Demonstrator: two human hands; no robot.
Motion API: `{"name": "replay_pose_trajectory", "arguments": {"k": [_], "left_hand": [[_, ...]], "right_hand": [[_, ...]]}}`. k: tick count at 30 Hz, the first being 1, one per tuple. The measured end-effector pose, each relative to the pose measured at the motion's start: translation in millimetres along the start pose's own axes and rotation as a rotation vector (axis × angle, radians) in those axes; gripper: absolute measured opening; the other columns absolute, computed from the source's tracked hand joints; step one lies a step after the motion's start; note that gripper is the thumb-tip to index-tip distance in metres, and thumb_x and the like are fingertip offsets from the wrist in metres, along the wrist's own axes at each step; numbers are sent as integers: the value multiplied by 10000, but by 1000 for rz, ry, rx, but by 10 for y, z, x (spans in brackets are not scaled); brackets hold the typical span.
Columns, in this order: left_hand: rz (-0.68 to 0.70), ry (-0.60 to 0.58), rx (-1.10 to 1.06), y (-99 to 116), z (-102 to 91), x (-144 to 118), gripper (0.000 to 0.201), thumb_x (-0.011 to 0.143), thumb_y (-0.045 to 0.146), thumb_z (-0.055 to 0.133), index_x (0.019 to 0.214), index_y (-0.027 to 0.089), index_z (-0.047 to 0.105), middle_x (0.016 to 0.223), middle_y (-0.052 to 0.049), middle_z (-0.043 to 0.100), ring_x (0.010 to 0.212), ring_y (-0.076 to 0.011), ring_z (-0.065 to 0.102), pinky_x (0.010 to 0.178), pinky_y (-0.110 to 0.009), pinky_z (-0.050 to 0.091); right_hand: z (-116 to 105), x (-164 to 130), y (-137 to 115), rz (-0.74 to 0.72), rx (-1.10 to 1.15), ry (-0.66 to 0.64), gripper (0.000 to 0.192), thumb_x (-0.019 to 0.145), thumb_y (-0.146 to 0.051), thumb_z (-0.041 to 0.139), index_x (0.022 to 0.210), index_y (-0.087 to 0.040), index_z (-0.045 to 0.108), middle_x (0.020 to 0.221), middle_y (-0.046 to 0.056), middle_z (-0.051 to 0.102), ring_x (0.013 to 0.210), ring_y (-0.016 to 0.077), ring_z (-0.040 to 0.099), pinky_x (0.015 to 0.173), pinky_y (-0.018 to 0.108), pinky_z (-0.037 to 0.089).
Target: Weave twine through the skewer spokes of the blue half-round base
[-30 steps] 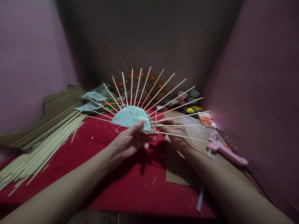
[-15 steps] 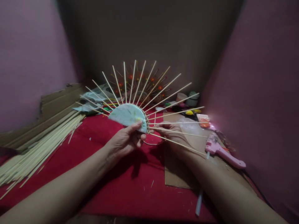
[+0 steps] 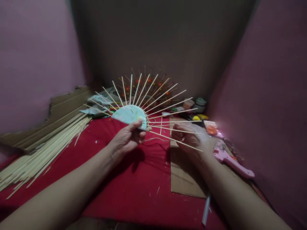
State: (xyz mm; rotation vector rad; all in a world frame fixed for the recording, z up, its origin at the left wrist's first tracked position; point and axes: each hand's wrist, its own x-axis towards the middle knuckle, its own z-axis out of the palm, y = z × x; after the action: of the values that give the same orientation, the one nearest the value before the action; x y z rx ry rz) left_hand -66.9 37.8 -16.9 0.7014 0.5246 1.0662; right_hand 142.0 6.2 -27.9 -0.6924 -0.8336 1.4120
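Observation:
My left hand (image 3: 129,135) grips the lower right corner of a pale blue half-disc (image 3: 127,114), thumb on its face and fingers behind. Thin wooden sticks (image 3: 141,91) fan out from its curved edge. Twine (image 3: 147,123) is woven around the stick bases at the right end of that edge. My right hand (image 3: 185,137) is behind the lowest right sticks, its fingers closed on the twine, drawn out from the edge. A loose length of the twine hangs in a curve below the sticks. The right fingertips are partly hidden by the sticks.
A heap of loose sticks (image 3: 55,147) lies left beside cardboard (image 3: 69,100). At right, a pink glue gun (image 3: 232,161) lies near a cardboard sheet (image 3: 187,182) and a clear glue stick (image 3: 205,210). A flower-decorated stick fan (image 3: 165,84) stands behind, on the red cloth (image 3: 120,195).
My right hand has moved right, away from the half-disc, drawing the twine out. My left hand still holds the half-disc, which appears slightly lower and further left, along with a slight view shift.

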Motion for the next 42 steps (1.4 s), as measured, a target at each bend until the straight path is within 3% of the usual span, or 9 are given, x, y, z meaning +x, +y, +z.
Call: {"name": "replay_pose_trajectory", "arguments": {"k": [6, 12, 15, 21, 26, 31, 39, 42], "left_hand": [[42, 33, 3, 68, -35, 48, 15, 797, 127, 532, 806, 139, 533, 683, -81, 640, 411, -76, 504, 351, -146, 364], [70, 62, -11, 99, -43, 72, 36, 776, 103, 536, 763, 136, 528, 635, -52, 614, 396, -65, 483, 336, -138, 353], [80, 55, -10, 93, -71, 90, 34, 765, 102, 554, 759, 132, 539, 641, -54, 608, 403, -61, 483, 340, -137, 358], [79, 63, 0, 74, -114, 117, 55, 754, 107, 575, 798, 133, 557, 676, -64, 611, 511, -106, 568, 347, -135, 365], [115, 86, -11, 92, -115, 126, 81, 727, 99, 616, 751, 139, 550, 602, -5, 565, 439, -66, 517, 342, -133, 365], [149, 117, 4, 129, -103, 127, 122, 685, 70, 640, 742, 142, 558, 578, 15, 564, 411, -61, 498, 324, -135, 362], [180, 155, 73, 142, -116, 125, 108, 682, 63, 623, 730, 137, 560, 544, 14, 567, 385, -74, 504, 300, -135, 348], [162, 153, 66, 162, -93, 112, 99, 680, 54, 599, 719, 134, 556, 552, 1, 575, 408, -95, 537, 282, -135, 330]], "right_hand": [[-69, -5, -106, 61, 135, -57, 250, 556, -142, 638, 501, -196, 400, 435, -84, 289, 408, 57, 243, 451, 221, 311], [-130, 4, -120, -5, 114, 71, 116, 596, -194, 603, 545, -202, 499, 483, -61, 423, 407, 66, 283, 503, 267, 364], [-122, 11, -131, -46, 107, 59, 130, 599, -195, 598, 513, -203, 500, 460, -62, 418, 386, 60, 249, 465, 259, 333], [-117, 9, -188, -5, 94, 130, 79, 571, -200, 619, 529, -202, 552, 410, -79, 371, 389, 57, 297, 516, 271, 392], [-98, 25, -188, -18, 134, 176, 73, 556, -167, 631, 535, -190, 564, 403, -92, 338, 375, 39, 253, 456, 224, 359], [-103, 62, -163, -85, 195, 150, 275, 566, -157, 679, 490, -188, 416, 410, -103, 303, 372, 36, 215, 398, 196, 288], [-106, 121, -68, -267, 66, 353, 381, 556, -163, 726, 518, -189, 348, 403, -116, 268, 366, 29, 186, 354, 179, 128], [-109, 112, -91, -160, 136, 348, 378, 607, -180, 701, 533, -198, 331, 390, -123, 220, 353, 37, 144, 345, 191, 122]]}}
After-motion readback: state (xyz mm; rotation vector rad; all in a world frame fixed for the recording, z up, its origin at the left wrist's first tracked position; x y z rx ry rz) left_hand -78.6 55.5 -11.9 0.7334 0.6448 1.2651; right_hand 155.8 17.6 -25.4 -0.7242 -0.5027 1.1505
